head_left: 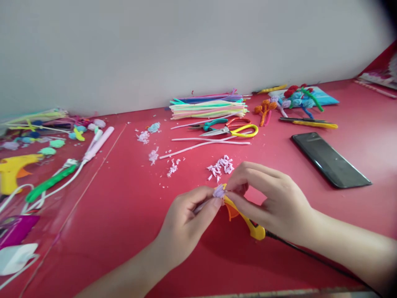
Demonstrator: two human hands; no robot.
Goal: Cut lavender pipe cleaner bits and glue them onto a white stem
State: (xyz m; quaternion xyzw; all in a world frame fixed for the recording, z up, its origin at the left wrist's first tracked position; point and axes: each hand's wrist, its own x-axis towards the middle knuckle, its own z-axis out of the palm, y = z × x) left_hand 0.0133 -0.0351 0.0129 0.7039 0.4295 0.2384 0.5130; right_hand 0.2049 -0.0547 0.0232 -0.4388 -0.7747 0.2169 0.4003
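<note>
My left hand (186,221) pinches a small pale purple pipe-cleaner piece (218,191) on a thin white stem, low in the middle of the red table (124,207). My right hand (273,203) meets it from the right, its fingertips pressed on the same purple piece. Under my right palm lies a yellow glue gun (245,219) with an orange trigger and a black cord running off to the right. Just beyond my fingers sits a small pile of cut pink and white bits (221,166).
Yellow-handled scissors (232,131) and teal and red tools lie by a stack of pipe cleaners (207,107) at the back. A black phone (329,159) is on the right, pipe-cleaner flowers (294,99) behind it. At left: another yellow glue gun (12,171), cords, pompoms.
</note>
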